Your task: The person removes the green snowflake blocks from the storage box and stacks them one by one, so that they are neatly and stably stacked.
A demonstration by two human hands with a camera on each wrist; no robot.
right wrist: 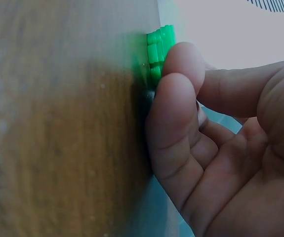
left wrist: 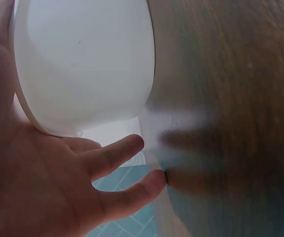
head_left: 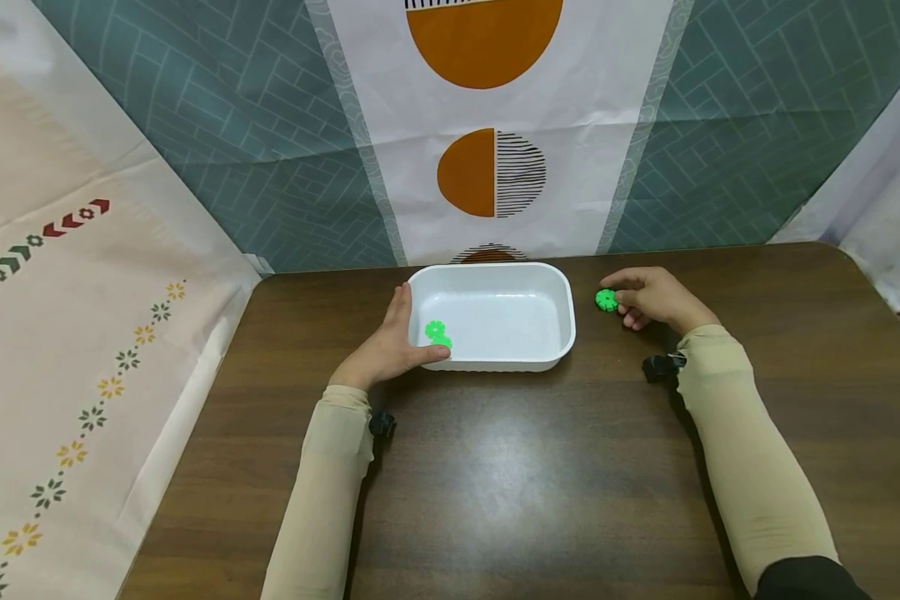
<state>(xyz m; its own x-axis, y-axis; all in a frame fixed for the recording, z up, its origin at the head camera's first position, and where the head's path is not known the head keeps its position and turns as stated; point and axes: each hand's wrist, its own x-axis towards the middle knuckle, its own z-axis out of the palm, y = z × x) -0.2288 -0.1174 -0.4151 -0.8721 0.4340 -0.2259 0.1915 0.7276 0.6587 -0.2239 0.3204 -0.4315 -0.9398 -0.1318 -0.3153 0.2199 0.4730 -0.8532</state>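
My left hand point(head_left: 381, 350) rests against the left end of a white rectangular tray point(head_left: 495, 365). Its thumb lies along the front rim while the other fingers stretch out, and in the left wrist view they reach under the tray's side. Inside the tray, near that thumb, lie two green flower-shaped discs point(head_left: 435, 329), one partly hidden. To the right of the tray, my right hand point(head_left: 656, 298) pinches another green flower-shaped disc point(head_left: 606, 300) low at the table. The right wrist view shows this disc point(right wrist: 157, 52) edge-on beside the fingertips, partly covered by them.
The brown wooden table point(head_left: 495, 483) extends in front of the tray and to both sides. A patterned cloth point(head_left: 577, 192) hangs behind the table's far edge. Embroidered white cloth point(head_left: 82, 333) is on the left. A small black device point(head_left: 382, 425) sits at the left wrist.
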